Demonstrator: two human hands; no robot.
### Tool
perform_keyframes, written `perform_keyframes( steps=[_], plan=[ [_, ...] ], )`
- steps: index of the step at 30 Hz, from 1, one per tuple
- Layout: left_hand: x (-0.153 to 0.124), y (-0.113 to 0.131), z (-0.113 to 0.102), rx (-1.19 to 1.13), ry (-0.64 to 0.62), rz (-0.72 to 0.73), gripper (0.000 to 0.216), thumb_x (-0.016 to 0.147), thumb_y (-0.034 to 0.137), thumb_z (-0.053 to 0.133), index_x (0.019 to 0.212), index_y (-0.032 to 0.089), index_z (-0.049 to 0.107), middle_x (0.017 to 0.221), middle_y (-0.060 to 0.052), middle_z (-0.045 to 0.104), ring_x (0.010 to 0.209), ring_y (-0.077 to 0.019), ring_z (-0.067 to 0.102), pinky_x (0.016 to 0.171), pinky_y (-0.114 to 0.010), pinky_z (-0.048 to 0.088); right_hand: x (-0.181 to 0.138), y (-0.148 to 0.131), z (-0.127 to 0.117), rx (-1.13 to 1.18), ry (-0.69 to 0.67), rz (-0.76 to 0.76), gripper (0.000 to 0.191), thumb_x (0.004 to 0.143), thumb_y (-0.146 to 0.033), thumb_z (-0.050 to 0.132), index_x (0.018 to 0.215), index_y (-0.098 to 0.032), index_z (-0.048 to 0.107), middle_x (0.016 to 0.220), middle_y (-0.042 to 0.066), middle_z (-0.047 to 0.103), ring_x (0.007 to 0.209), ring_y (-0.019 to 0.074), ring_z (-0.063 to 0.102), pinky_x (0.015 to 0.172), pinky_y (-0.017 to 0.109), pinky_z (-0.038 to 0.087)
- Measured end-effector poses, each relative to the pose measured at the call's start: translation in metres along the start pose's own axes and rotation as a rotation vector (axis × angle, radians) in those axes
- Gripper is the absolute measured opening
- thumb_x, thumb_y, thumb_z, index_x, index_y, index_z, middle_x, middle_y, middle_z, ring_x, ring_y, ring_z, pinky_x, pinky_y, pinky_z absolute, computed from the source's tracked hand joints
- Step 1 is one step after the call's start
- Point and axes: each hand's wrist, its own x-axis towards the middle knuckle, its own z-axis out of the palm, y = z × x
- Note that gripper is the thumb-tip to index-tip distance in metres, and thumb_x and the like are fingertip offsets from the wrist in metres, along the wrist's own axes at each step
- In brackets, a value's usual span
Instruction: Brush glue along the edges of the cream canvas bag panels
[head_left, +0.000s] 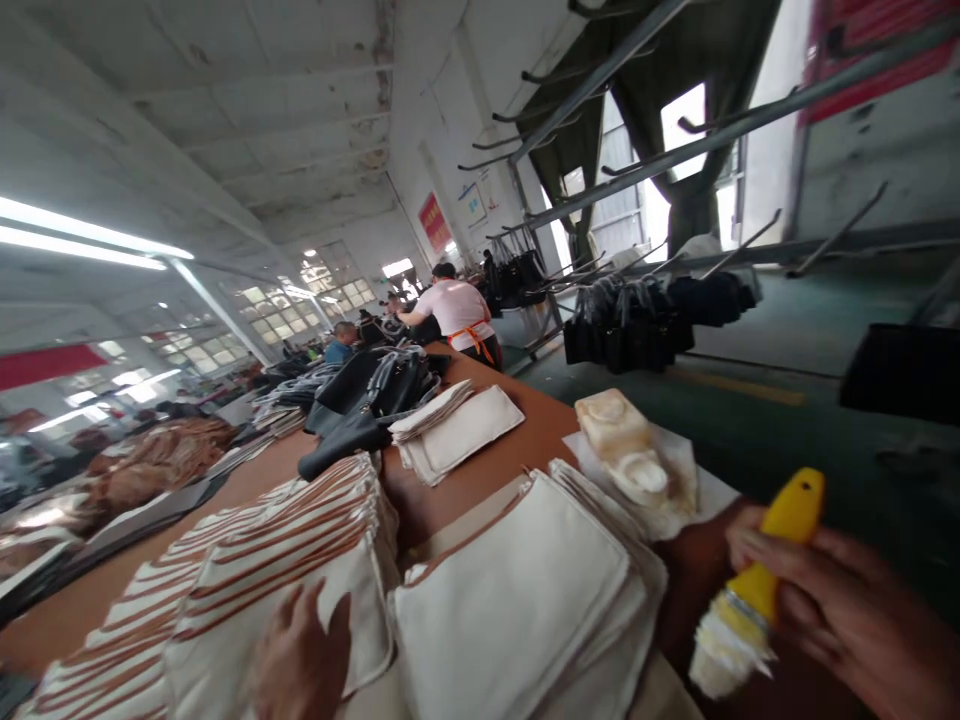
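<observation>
My right hand [840, 610] is closed round a yellow-handled brush [757, 590] whose white bristles point down and left, close to the table's right edge. My left hand [300, 660] lies flat with fingers spread on a stack of cream fabric panels with brown stripes [292, 560]. Between my hands sits a stack of plain cream fabric pieces with brown edging [525, 600]. Just beyond the brush, a glue-crusted container [622, 445] lies on white paper [705, 490].
The long brown table [525, 430] runs away from me, carrying another cream stack [457, 430], black bags [375, 400] and brown material at left. People work at the far end, one in a pink top [457, 310]. Metal racks with hanging black bags [645, 320] line the aisle at right.
</observation>
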Motion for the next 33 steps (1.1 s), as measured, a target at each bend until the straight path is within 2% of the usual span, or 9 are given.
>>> perform_keyframes(
  steps=[4, 6, 8, 11, 17, 21, 25, 30, 33],
  plan=[
    [-0.027, 0.118, -0.022, -0.132, -0.101, 0.335, 0.035, 0.096, 0.043, 0.040, 0.116, 0.026, 0.063, 0.121, -0.005, 0.064, 0.107, -0.0236, 0.061, 0.091, -0.033, 0.048, 0.002, -0.030, -0.005, 0.109, 0.021, 0.082, 0.049, 0.059, -0.062, 0.083, 0.063, -0.018, 0.062, 0.041, -0.005, 0.035, 0.035, 0.0072, 0.030, 0.034, 0.019, 0.025],
    [-0.037, 0.169, -0.020, -0.141, -0.246, 0.446, 0.034, 0.096, 0.040, 0.041, 0.119, 0.025, 0.062, 0.122, -0.006, 0.065, 0.108, -0.0241, 0.060, 0.094, -0.034, 0.045, -0.001, -0.038, -0.011, 0.147, -0.006, 0.097, 0.049, 0.059, -0.061, 0.083, 0.064, -0.018, 0.061, 0.041, -0.006, 0.035, 0.035, 0.0065, 0.029, 0.034, 0.018, 0.024],
    [-0.037, 0.207, -0.009, -0.133, -0.332, 0.471, 0.037, 0.097, 0.034, 0.040, 0.126, 0.022, 0.058, 0.125, -0.009, 0.064, 0.111, -0.0260, 0.060, 0.095, -0.037, 0.043, -0.003, -0.040, -0.021, 0.161, -0.002, 0.101, 0.049, 0.060, -0.061, 0.083, 0.067, -0.017, 0.062, 0.041, -0.007, 0.035, 0.036, 0.0062, 0.028, 0.035, 0.018, 0.023],
    [-0.024, 0.237, 0.013, -0.127, -0.415, 0.440, 0.035, 0.098, 0.030, 0.041, 0.125, 0.017, 0.059, 0.118, -0.013, 0.067, 0.105, -0.0260, 0.064, 0.089, -0.039, 0.047, -0.005, -0.038, -0.043, 0.150, 0.015, 0.101, 0.048, 0.064, -0.060, 0.082, 0.067, -0.017, 0.061, 0.042, -0.007, 0.035, 0.037, 0.0062, 0.028, 0.035, 0.018, 0.023],
    [0.000, 0.252, 0.033, -0.181, -0.533, 0.446, 0.025, 0.092, 0.038, 0.059, 0.100, 0.015, 0.065, 0.096, -0.003, 0.068, 0.084, -0.0158, 0.065, 0.080, -0.036, 0.053, 0.005, -0.033, -0.081, 0.167, -0.008, 0.072, 0.042, 0.076, -0.056, 0.075, 0.072, -0.017, 0.062, 0.046, -0.007, 0.034, 0.040, 0.0070, 0.027, 0.037, 0.019, 0.024],
    [-0.007, 0.250, 0.019, -0.253, -0.436, 0.445, 0.016, 0.087, 0.031, 0.057, 0.088, 0.017, 0.066, 0.090, -0.005, 0.067, 0.083, -0.0171, 0.063, 0.075, -0.027, 0.045, 0.008, -0.027, -0.088, 0.155, -0.004, 0.047, 0.040, 0.077, -0.054, 0.075, 0.072, -0.017, 0.062, 0.045, -0.007, 0.033, 0.039, 0.0075, 0.026, 0.036, 0.020, 0.023],
    [-0.026, 0.242, -0.003, -0.341, -0.413, 0.467, 0.025, 0.089, 0.040, 0.049, 0.087, 0.019, 0.062, 0.075, 0.000, 0.065, 0.072, -0.0161, 0.061, 0.065, -0.023, 0.041, 0.011, -0.025, -0.081, 0.140, -0.014, 0.017, 0.038, 0.078, -0.053, 0.075, 0.075, -0.017, 0.062, 0.048, -0.007, 0.034, 0.040, 0.0077, 0.027, 0.036, 0.019, 0.024],
    [-0.056, 0.235, -0.025, -0.463, -0.466, 0.529, 0.043, 0.092, 0.055, 0.041, 0.079, 0.021, 0.063, 0.069, 0.001, 0.064, 0.068, -0.0164, 0.060, 0.063, -0.023, 0.041, 0.044, -0.036, -0.064, 0.038, -0.083, -0.224, 0.036, 0.086, -0.052, 0.068, 0.085, -0.017, 0.060, 0.054, -0.007, 0.040, 0.042, 0.0089, 0.032, 0.038, 0.020, 0.026],
    [-0.071, 0.227, -0.033, -0.461, -0.383, 0.589, 0.036, 0.090, 0.053, 0.047, 0.085, 0.025, 0.069, 0.083, -0.002, 0.071, 0.082, -0.0221, 0.063, 0.075, -0.029, 0.043, 0.081, -0.042, -0.053, -0.251, -0.185, -0.447, 0.033, 0.092, -0.050, 0.058, 0.094, -0.017, 0.061, 0.059, -0.005, 0.047, 0.047, 0.0113, 0.042, 0.044, 0.022, 0.035]
  ],
)
